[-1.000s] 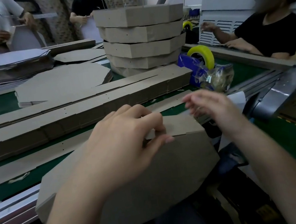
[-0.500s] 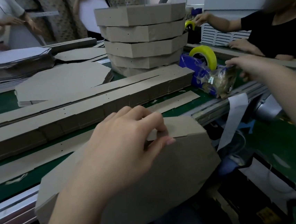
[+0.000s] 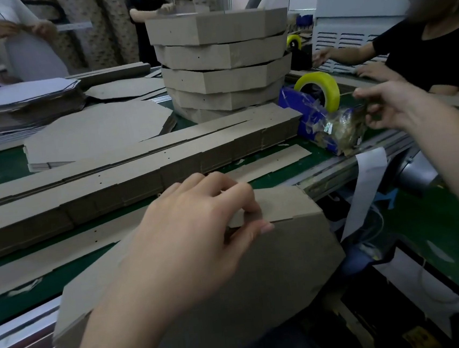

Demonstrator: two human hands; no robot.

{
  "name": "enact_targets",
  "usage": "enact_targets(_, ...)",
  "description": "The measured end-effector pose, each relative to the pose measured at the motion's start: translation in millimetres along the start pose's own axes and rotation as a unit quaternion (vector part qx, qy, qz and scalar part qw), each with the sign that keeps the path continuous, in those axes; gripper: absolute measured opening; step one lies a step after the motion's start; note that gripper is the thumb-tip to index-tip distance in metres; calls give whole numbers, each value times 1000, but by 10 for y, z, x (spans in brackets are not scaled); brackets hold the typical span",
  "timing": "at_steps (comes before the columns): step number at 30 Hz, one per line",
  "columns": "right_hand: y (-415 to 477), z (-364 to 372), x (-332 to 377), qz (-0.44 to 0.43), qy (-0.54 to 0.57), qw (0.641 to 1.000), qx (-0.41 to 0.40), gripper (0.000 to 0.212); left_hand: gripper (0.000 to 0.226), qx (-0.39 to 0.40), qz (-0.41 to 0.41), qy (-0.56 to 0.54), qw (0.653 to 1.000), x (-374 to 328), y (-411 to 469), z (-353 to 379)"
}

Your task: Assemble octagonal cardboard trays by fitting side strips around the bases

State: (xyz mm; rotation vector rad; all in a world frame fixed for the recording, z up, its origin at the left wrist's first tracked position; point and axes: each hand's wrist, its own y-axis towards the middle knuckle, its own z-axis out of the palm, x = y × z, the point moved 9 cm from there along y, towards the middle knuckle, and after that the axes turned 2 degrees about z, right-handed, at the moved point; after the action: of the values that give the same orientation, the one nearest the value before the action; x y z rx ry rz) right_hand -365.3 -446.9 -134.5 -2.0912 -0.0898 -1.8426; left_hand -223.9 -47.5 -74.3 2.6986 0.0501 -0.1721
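Left hand (image 3: 197, 233) pinches strip joint on tray (image 3: 260, 277) top edge, tray tilted against table edge (image 3: 20, 342). Right hand (image 3: 384, 105) at tape dispenser (image 3: 318, 114), fingers closed on tape end. Joint lies left of right hand, under left thumb; tape must travel there.

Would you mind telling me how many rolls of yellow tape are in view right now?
2. One tape roll sits in the blue dispenser by the right hand; a second roll stands farther back, right of the tray stack. Others may be hidden.
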Motion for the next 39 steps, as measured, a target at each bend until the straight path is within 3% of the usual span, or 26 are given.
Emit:
enact_targets(4,-25,-38,-56,-54,97,994,8,17,33,0,-3,-5,1000,7,-1,8)
enact_targets(9,-53,-121,-184,-110,258,959,32,32,31,-4,2,-3,1000,5,8,8)
enact_targets(11,-83,-137,-243,-123,276,953,28,38,31,-5,4,-1,1000,1,8,3)
enact_targets(14,-122,-179,-309,-145,204,968,-7,39,28,-4,2,-8,1000,5,4,4)
enact_targets(17,-188,-303,-354,-167,2,982,-89,8,28,-6,-3,-8,1000,22,-12,-5)
enact_targets(20,-274,-392,-350,-175,-116,968,-137,29,27,-11,-6,-11,1000,39,-27,-22)
enact_targets(25,-403,-415,-261,-151,-156,960,-176,29,26,-5,-2,-18,1000,18,-49,-25)
enact_targets(31,-383,-404,-107,-97,-305,921,-224,38,28,-5,-12,-19,1000,38,-61,-37)
enact_targets(35,-401,-554,-125,-51,-447,849,-278,34,30,-1,-17,-21,1000,56,-60,-35)
enact_targets(36,-410,-612,-174,-47,-449,847,-281,31,30,2,-17,-20,1000,54,-60,-27)
enact_targets(39,-585,-542,-298,-97,-266,936,-208,12,27,-2,-14,-10,1000,55,-57,-29)
